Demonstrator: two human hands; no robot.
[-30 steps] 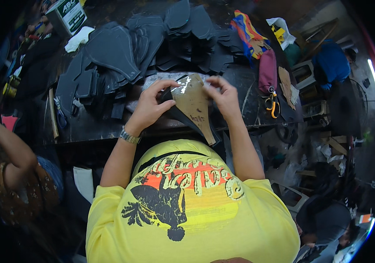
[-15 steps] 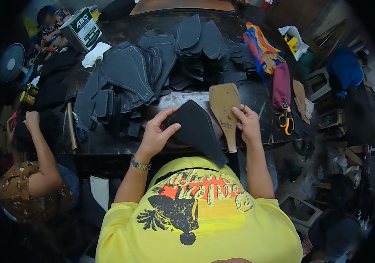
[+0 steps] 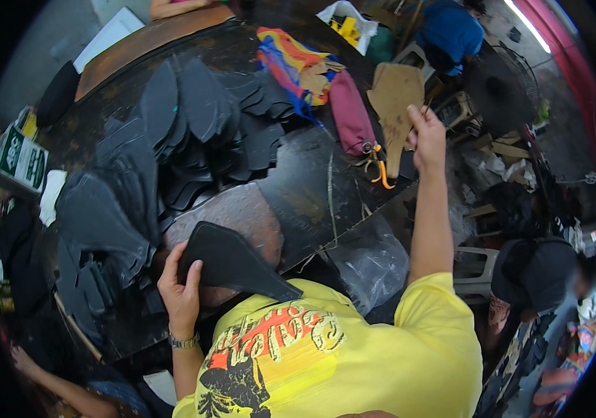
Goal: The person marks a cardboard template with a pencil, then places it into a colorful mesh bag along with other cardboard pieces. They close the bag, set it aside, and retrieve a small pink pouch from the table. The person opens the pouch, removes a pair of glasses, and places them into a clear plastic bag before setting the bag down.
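My left hand (image 3: 181, 289) grips a black paddle-shaped cut piece (image 3: 232, 259) by its wide end, thumb on top, its narrow end pointing toward my shirt. Beneath it lies a reddish-grey stone slab (image 3: 260, 219) at the table's near edge. Out to the right, my right hand (image 3: 425, 136) pinches a brown cardboard template (image 3: 394, 94) of similar shape near its narrow part. That template is at the table's right side, beside a maroon pouch (image 3: 351, 111) and orange-handled pliers (image 3: 381, 168).
Stacks of black cut pieces (image 3: 113, 216) cover the left and middle of the dark table (image 3: 305, 202). A colourful striped cloth (image 3: 287, 59) lies behind the pouch. A tin can (image 3: 19, 160) stands far left. Other people are nearby, including one in blue (image 3: 451, 31). A clear plastic bag (image 3: 374, 261) hangs below the edge.
My right hand has carried the cardboard template away to the right, apart from the black piece. My left hand keeps the black piece. The view has turned to the right.
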